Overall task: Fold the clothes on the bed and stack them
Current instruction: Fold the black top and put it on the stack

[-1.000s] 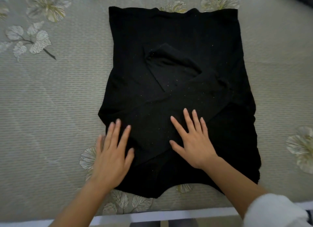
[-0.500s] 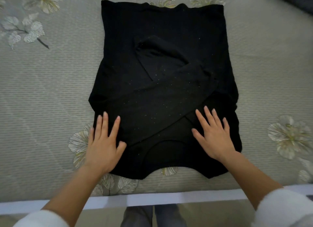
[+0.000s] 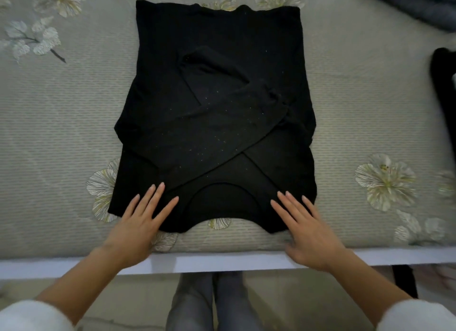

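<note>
A black sweater [image 3: 217, 113] lies flat on the bed [image 3: 61, 133], whose grey-green cover is printed with pale flowers. Its neckline faces the person and its two sleeves are folded crosswise over the body. The left hand [image 3: 133, 229] rests on the sweater's near left corner. Its fingers [image 3: 153, 200] are straight, spread and released, lying flat on the cloth and grasping nothing. The right hand [image 3: 311, 234] rests on the near right corner in the same way. Its fingers [image 3: 288, 207] are straight and released on the fabric, with the thumb out to the side over the bed cover. The curved neckline sits between the two sets of fingers, and the crossing of the sleeves lies just beyond the fingertips. The sweater's hem is at the far end, well beyond them. Behind the wrists runs the bed's white edge [image 3: 222, 261]. Below it are legs in grey trousers [image 3: 209, 306]. Well to the right of the right fingers, another dark garment [image 3: 444, 96] shows at the frame's edge. A grey-blue cloth [image 3: 414, 7] lies far beyond it.
</note>
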Available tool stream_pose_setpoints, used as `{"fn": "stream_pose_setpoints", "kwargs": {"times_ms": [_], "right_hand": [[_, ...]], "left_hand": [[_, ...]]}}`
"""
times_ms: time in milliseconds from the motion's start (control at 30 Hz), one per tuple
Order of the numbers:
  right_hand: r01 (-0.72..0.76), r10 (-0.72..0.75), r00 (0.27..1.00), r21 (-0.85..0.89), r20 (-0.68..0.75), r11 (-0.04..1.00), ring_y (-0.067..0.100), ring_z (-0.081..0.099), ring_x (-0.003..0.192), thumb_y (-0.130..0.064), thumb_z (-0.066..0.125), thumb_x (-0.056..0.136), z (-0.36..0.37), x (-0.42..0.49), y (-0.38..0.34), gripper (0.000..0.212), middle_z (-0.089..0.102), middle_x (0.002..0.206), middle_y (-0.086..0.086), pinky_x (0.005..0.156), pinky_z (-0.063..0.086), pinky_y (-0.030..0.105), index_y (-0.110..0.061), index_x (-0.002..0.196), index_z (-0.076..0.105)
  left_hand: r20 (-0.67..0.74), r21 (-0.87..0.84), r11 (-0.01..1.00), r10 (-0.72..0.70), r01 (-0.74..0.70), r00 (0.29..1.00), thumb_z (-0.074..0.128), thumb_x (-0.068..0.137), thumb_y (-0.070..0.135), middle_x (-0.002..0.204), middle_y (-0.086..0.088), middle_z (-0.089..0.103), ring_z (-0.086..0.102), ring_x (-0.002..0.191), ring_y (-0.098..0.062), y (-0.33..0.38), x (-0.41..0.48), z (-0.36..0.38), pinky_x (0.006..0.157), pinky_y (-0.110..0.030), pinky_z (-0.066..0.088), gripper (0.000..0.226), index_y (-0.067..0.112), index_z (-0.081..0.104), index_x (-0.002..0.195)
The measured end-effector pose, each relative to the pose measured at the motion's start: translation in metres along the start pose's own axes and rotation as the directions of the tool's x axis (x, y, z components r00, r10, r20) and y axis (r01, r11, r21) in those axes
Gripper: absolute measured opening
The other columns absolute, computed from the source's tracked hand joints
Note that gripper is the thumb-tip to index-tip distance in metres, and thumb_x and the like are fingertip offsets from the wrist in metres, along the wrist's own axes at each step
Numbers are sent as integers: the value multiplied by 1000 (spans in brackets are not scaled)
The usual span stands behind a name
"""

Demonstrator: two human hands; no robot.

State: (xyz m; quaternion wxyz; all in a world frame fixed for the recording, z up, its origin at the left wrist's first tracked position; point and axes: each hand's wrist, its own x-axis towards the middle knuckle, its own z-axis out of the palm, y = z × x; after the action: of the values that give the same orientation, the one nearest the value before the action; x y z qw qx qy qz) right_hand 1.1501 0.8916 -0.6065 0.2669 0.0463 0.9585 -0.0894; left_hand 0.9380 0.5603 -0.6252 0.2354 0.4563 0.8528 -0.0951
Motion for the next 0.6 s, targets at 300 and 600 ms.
{"fn": "stream_pose_setpoints", "kwargs": {"times_ms": [300,600], "right_hand": [[-215,228,945,80,-233,973,35,65,91,12,76,53,-28,45,11,72,69,108,18,68,56,40,-4,122,62],[-355,313,907,111,283,928,30,58,110,-11,51,83,-79,44,13,38,63,117,12,85,47,31,-16,119,62]], "left_hand": [[-135,96,995,-15,28,991,78,41,-15,103,-18,69,68,82,-34,8,28,-44,48,-32,55,61,4,69,98],[346,-200,946,-178,257,921,48,80,10,105,-14,68,62,100,-30,34,39,-84,75,-27,46,28,10,67,101]]}}
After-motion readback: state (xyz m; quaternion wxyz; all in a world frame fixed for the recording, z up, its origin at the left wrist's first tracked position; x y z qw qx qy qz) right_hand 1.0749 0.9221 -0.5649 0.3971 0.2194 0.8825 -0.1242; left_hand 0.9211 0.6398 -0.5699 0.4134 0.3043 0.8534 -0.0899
